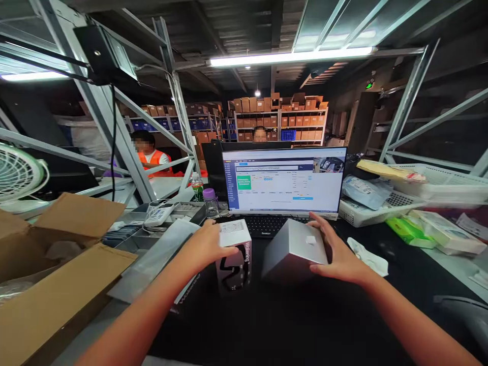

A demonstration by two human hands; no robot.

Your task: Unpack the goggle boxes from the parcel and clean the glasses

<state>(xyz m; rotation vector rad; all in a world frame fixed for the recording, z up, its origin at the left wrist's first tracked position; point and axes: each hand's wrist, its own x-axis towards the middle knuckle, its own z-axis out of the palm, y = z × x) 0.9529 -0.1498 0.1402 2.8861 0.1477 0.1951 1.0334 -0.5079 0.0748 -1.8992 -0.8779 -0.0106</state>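
My left hand (209, 245) grips a printed product box (234, 262) with a white top and a dark looping line on its front, standing upright on the black desktop. Its thumb presses on the near side and the other fingers are partly hidden behind. My right hand (335, 251) is closed around the right side of a silver-grey box (280, 249), which looks tilted and has a small white label on it. Partly covered by my left forearm, another box with similar lettering (189, 288) lies beside the upright one. A clear plastic bag (152, 264) is left of it.
Behind the boxes stand a black keyboard (267, 225) and a monitor (284, 183). An open cardboard carton (72, 300) takes up the left. White baskets (381, 211) and a green packet (409, 231) are at the right, with a crumpled tissue (369, 256) nearer. A person in an orange vest (154, 160) sits beyond.
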